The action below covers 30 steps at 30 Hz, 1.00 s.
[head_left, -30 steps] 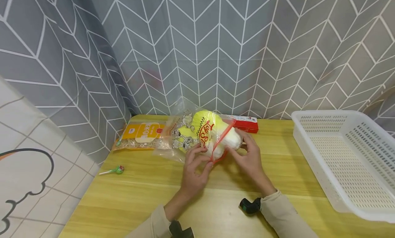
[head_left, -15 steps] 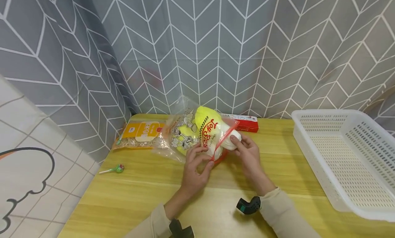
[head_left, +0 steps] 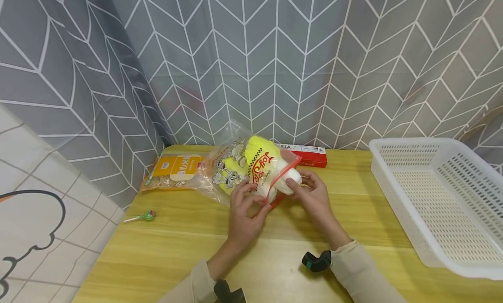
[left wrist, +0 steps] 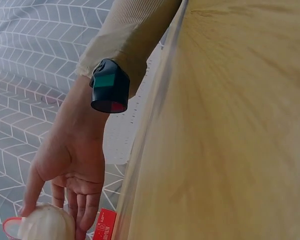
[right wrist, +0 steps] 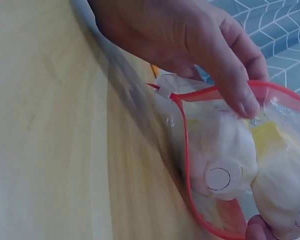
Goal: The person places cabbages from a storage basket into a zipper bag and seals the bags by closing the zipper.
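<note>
Head: the clear red-edged plastic bag (head_left: 229, 168) is pinched by the left grip (head_left: 244, 218); a white bundle (head_left: 292, 180) at its mouth is held by the right grip (head_left: 316, 197). Left wrist: its end is held. Right wrist: a second white bundle (right wrist: 224, 150) is inside.

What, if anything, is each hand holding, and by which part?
Left hand: the clear bag, by its red-edged mouth. Right hand: a white item, by its rounded end.

Draped corner, kind of room unclear; grey chevron cloth (head_left: 251, 67) on two sides, wood-grain table (head_left: 275, 259)
</note>
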### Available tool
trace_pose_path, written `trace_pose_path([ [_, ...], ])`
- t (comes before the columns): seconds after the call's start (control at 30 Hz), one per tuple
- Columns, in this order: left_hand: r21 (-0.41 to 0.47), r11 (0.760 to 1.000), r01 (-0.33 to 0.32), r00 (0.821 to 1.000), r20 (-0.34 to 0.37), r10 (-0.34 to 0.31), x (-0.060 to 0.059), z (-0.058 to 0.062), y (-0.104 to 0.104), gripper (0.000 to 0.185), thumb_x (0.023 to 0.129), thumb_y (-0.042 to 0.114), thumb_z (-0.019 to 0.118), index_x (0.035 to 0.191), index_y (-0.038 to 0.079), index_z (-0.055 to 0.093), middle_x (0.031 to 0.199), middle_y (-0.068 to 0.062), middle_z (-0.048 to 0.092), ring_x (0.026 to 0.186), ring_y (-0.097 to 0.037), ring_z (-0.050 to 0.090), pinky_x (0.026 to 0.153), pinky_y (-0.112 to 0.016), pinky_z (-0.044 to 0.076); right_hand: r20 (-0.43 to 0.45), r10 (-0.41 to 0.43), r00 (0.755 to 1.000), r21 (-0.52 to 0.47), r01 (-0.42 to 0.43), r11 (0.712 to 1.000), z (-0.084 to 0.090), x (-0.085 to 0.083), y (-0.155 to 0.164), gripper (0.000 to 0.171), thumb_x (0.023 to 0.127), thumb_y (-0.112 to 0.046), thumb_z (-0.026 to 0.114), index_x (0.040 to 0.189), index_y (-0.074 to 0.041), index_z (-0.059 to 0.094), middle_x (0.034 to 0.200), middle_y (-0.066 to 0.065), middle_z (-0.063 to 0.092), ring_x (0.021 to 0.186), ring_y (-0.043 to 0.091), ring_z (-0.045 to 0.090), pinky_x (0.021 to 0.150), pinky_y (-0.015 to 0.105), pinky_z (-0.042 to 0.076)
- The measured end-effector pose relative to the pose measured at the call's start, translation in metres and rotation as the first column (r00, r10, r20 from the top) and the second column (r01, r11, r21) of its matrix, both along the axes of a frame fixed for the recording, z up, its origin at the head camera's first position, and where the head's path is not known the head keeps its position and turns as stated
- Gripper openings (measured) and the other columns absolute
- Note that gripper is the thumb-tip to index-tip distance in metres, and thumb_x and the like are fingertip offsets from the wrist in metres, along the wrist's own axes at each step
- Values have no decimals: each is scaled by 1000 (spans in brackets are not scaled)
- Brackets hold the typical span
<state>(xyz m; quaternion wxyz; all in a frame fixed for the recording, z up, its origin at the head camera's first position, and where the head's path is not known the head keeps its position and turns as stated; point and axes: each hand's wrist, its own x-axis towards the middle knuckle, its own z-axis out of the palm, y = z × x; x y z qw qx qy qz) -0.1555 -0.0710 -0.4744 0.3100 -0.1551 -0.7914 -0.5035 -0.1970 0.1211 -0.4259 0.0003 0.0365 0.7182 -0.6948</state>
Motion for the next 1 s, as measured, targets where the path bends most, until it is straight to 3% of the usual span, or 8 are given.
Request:
trace_pose_path([
  [0.17, -19, 997, -69, 997, 25, 69, -1, 1, -2, 14, 84, 15, 82, 92, 16, 70, 143, -6, 57, 150, -32, 35, 122, -60, 25, -80, -11, 997, -4, 11, 1000, -5, 5, -8, 46, 91, -17, 77, 131, -7, 57, 107, 7, 63, 76, 6, 68, 72, 26, 62],
  [0.3, 1, 996, -86, 995, 47, 86, -1, 2, -3, 10, 87, 13, 78, 92, 14, 70, 150, -5, 55, 153, -33, 32, 122, -63, 24, -195, 1, 981, 50, 9, 999, -10, 8, -11, 48, 90, -15, 78, 135, -11, 61, 120, 10, 65, 82, 9, 67, 75, 19, 58],
  [0.43, 31, 997, -71, 995, 79, 68, 0, 2, -3, 9, 89, 10, 75, 93, 13, 67, 152, -2, 54, 155, -29, 30, 124, -60, 24, -280, 5, 960, 99, 24, 995, -13, 8, -11, 50, 90, -16, 78, 138, -15, 63, 128, 9, 66, 88, 14, 64, 79, 17, 56],
  [0.7, 59, 998, -35, 995, 95, 29, 1, 2, -5, 6, 92, 12, 73, 95, 11, 68, 153, -1, 54, 156, -30, 28, 125, -61, 22, -327, -6, 945, 106, 42, 994, -15, 6, -10, 51, 91, -15, 78, 140, -17, 63, 115, 14, 65, 87, 15, 63, 80, 15, 58],
  [0.83, 82, 997, 2, 996, 86, -9, 0, 1, -5, 6, 94, 16, 72, 95, 10, 70, 154, 1, 53, 157, -30, 26, 124, -63, 20, -248, -29, 968, 15, 34, 999, -7, 7, -12, 48, 92, -14, 76, 138, -17, 65, 113, 8, 66, 80, 12, 68, 76, 25, 62],
  [1.0, 98, 994, 39, 997, 57, -45, 1, 4, -3, 7, 94, 16, 72, 93, 10, 70, 153, 1, 54, 157, -30, 24, 124, -66, 17, -14, -24, 1000, -188, 21, 982, 9, 7, -14, 45, 97, -22, 70, 140, -12, 61, 114, 3, 66, 78, 11, 72, 77, 34, 64],
])
